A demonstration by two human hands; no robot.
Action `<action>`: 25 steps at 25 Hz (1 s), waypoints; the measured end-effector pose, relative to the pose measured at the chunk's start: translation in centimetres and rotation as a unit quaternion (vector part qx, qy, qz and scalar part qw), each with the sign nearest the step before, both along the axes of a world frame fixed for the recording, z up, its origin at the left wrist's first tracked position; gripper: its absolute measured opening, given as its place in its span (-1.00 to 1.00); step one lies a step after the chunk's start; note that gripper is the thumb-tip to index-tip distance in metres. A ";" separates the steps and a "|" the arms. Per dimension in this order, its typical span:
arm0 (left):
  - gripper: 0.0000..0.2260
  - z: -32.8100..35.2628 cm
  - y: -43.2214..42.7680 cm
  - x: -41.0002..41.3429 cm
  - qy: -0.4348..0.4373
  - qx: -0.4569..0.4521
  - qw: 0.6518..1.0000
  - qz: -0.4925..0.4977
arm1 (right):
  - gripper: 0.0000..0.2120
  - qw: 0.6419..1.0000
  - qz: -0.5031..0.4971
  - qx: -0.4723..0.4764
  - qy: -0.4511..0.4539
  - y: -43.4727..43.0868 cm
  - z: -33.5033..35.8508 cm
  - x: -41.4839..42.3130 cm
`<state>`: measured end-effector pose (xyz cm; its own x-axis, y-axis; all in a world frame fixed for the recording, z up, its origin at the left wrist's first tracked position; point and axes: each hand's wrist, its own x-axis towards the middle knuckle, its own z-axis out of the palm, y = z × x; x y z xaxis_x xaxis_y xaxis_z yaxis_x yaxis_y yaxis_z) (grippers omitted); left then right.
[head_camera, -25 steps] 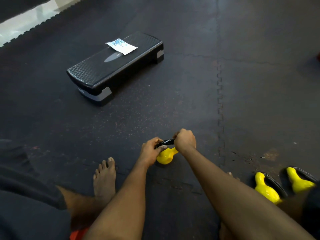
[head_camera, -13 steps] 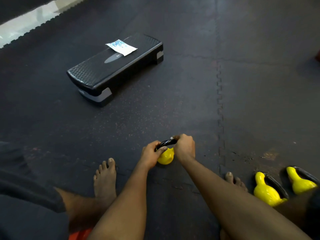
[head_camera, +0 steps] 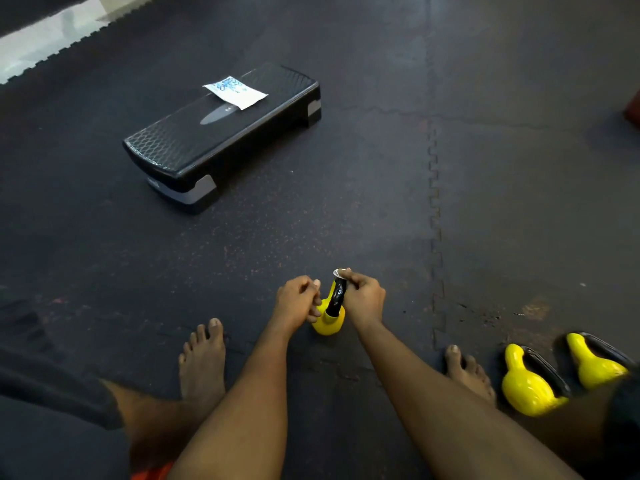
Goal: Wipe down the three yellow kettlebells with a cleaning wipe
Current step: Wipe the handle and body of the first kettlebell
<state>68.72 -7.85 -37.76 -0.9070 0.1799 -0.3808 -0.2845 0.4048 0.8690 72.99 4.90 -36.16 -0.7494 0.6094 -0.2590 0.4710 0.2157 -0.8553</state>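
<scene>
A small yellow kettlebell (head_camera: 328,322) with a black handle stands upright on the mat in front of me. My right hand (head_camera: 363,297) is closed over the top of the handle, and a bit of white cleaning wipe (head_camera: 337,271) shows at its fingertips. My left hand (head_camera: 297,301) is curled against the kettlebell's left side, thumb on the yellow neck. Two more yellow kettlebells (head_camera: 524,388) (head_camera: 597,367) lie on their sides at the lower right, beside my right foot. A white and blue wipe packet (head_camera: 235,91) lies on the step platform.
A black aerobic step platform (head_camera: 221,133) sits on the dark rubber mat ahead to the left. My bare feet (head_camera: 202,358) (head_camera: 467,372) rest either side of my arms. The mat's jagged edge and a pale floor (head_camera: 41,46) are at the far left.
The kettlebell's handle has turned from lying across to standing upright. My right hand moved up to the handle's top; my left hand slid off the handle to the body's side.
</scene>
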 end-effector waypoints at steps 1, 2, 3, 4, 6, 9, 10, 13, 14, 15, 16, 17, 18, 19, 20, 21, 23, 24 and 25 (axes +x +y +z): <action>-0.91 0.0 -0.1 -0.4 0.030 -0.028 0.999 0.000 | -0.67 1.000 -0.001 -0.009 0.000 0.0 0.0 -0.1; -0.90 -0.1 -0.2 -1.1 0.058 -0.052 0.997 -0.010 | -0.68 1.000 -0.001 -0.017 0.002 0.1 0.0 -0.2; -0.75 -0.1 -0.2 -2.0 0.071 -0.068 0.994 -0.042 | -0.70 1.000 0.000 -0.026 0.004 0.0 0.2 -0.3; -0.59 -0.2 0.0 -3.0 0.068 -0.070 0.991 -0.091 | -0.72 1.000 0.002 -0.031 0.005 -0.1 0.3 -0.5; -0.37 -0.3 0.6 -4.8 0.027 -0.059 0.981 -0.184 | -0.75 1.000 0.009 -0.030 0.003 -0.2 0.3 -1.0; -0.40 -0.7 1.6 -6.3 0.003 -0.081 0.958 -0.276 | -0.74 0.999 0.025 -0.028 0.002 -0.2 0.4 -1.2; -0.49 -1.0 1.7 -6.5 0.009 -0.092 0.958 -0.273 | -0.74 0.999 0.031 -0.025 0.002 -0.1 0.3 -1.2; -0.61 -2.0 1.4 -7.0 0.030 -0.099 0.968 -0.228 | -0.67 0.999 0.045 -0.013 -0.021 -0.1 -0.3 -1.0; -0.59 -2.3 1.3 -7.0 0.038 -0.104 0.968 -0.226 | -0.65 0.999 0.037 -0.015 -0.024 0.0 -0.5 -0.9; -0.56 -2.2 1.3 -6.8 0.043 -0.105 0.967 -0.227 | -0.65 0.999 0.020 -0.015 -0.026 0.2 -0.8 -0.8; -0.53 -2.2 1.4 -6.6 0.046 -0.101 0.968 -0.223 | -0.66 0.999 -0.005 -0.015 -0.028 0.5 -0.9 -0.6; -0.52 -2.1 1.7 -6.3 0.052 -0.095 0.969 -0.220 | -0.67 0.999 -0.032 -0.011 -0.031 0.7 -1.0 -0.5; -0.52 -2.2 1.9 -5.9 0.064 -0.091 0.969 -0.219 | -0.67 0.998 -0.053 -0.007 -0.031 0.9 -1.0 -0.3; -0.53 -2.2 2.1 -5.6 0.074 -0.094 0.968 -0.220 | -0.68 0.997 -0.069 -0.005 -0.031 1.0 -1.0 -0.1; -0.55 -2.1 2.2 -5.2 0.078 -0.104 0.967 -0.217 | -0.69 0.996 -0.079 -0.009 -0.032 1.0 -1.1 0.0; -0.59 -1.9 2.2 -4.9 0.079 -0.125 0.966 -0.213 | -0.72 0.996 -0.085 -0.013 -0.030 1.1 -1.1 0.1; -0.67 -1.1 1.7 -4.6 0.105 -0.174 0.955 -0.215 | -0.76 0.995 -0.092 -0.015 -0.024 1.3 -0.9 0.4; -0.71 -0.9 1.5 -4.5 0.121 -0.185 0.949 -0.223 | -0.77 0.995 -0.096 -0.017 -0.021 1.5 -0.7 0.5; -0.74 -0.7 1.2 -4.4 0.137 -0.184 0.946 -0.231 | -0.77 0.995 -0.099 -0.017 -0.018 1.7 -0.5 0.6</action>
<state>64.30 -6.67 -38.44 -0.8382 0.4812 -0.2565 0.2119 0.7209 0.6599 73.56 6.60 -36.69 -0.6060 0.7339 -0.3067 0.5319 0.0871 -0.8423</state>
